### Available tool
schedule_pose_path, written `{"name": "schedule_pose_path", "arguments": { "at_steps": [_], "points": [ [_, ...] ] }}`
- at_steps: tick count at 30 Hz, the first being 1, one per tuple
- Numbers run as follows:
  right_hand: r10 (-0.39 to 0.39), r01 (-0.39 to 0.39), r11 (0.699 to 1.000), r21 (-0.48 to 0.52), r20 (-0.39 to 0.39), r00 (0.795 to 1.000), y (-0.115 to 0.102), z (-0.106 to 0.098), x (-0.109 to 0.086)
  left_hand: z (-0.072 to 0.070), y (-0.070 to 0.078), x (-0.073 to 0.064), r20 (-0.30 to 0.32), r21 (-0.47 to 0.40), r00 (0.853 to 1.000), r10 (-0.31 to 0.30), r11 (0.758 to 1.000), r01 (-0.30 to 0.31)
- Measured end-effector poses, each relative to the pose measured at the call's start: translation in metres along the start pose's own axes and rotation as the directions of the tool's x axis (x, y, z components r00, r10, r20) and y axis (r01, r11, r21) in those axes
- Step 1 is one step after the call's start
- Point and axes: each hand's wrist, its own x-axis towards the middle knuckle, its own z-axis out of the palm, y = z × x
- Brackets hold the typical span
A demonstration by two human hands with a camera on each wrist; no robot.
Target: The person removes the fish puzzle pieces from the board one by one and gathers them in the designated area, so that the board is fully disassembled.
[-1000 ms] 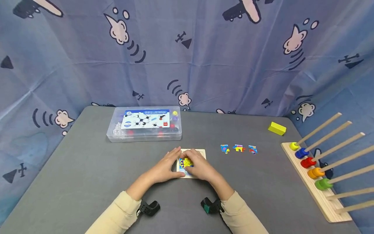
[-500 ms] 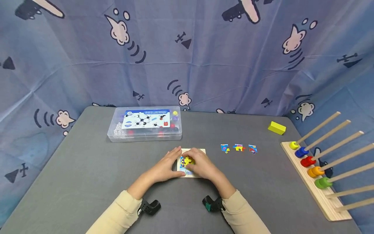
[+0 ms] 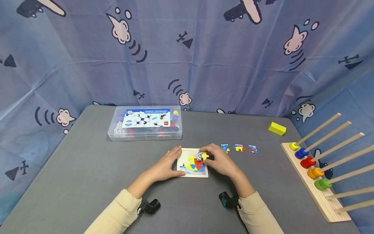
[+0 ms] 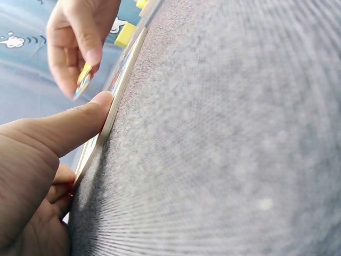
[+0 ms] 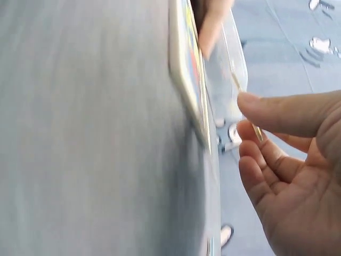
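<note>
The left hand (image 3: 165, 167) covers part of the puzzle board's (image 3: 185, 156) left side, and the right hand (image 3: 221, 161) hides some of the yellow-and-blue piece (image 3: 200, 156) it pinches. I can't read the small print on the clear case's label (image 3: 146, 119). Four pegs (image 3: 353, 174) run past the head view's right edge, and the surface (image 5: 96, 138) is blurred at the right wrist.

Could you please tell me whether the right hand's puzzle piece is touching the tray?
Apart: the right wrist view shows a gap between the puzzle piece and the tray.
</note>
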Motion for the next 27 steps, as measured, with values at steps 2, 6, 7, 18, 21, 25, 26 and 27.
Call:
{"name": "schedule_pose_path", "arguments": {
  "at_steps": [2, 6, 7, 18, 21, 25, 26, 27],
  "points": [
    [-0.014, 0.014, 1.0, 0.0, -0.011, 1.0, 0.009, -0.006, -0.004, 0.0, 0.0, 0.0, 0.0, 0.004, 1.0, -0.002, 1.0, 0.002],
    [-0.032, 0.032, 0.999, -0.008, -0.021, 0.999, 0.029, -0.019, -0.012, 0.0, 0.0, 0.0, 0.0, 0.005, 1.0, -0.008, 1.0, 0.008],
    [-0.034, 0.034, 0.999, -0.007, -0.023, 0.999, 0.033, -0.021, -0.014, 0.0, 0.001, 0.0, -0.001, 0.003, 1.0, -0.009, 1.0, 0.009],
    [-0.018, 0.019, 0.999, 0.042, -0.025, 1.0, 0.068, -0.046, -0.036, 0.001, 0.0, 0.0, -0.006, -0.007, 1.0, -0.001, 1.0, 0.001],
    [-0.007, 0.007, 0.999, 0.042, -0.015, 1.0, 0.073, -0.047, -0.038, 0.0, 0.0, 0.0, -0.009, -0.014, 1.0, -0.002, 1.0, 0.002],
    [-0.001, 0.001, 1.0, 0.018, -0.015, 1.0, 0.077, -0.046, -0.039, 0.0, 0.001, 0.0, -0.009, -0.012, 1.0, 0.001, 1.0, -0.001],
    [-0.001, 0.001, 1.0, 0.011, -0.019, 1.0, 0.078, -0.045, -0.039, 0.0, 0.001, 0.0, -0.009, -0.013, 1.0, 0.004, 1.0, -0.004],
    [-0.004, 0.005, 1.0, 0.006, -0.025, 1.0, 0.079, -0.044, -0.039, 0.0, 0.001, 0.0, -0.009, -0.011, 1.0, 0.005, 1.0, -0.005]
  ]
}}
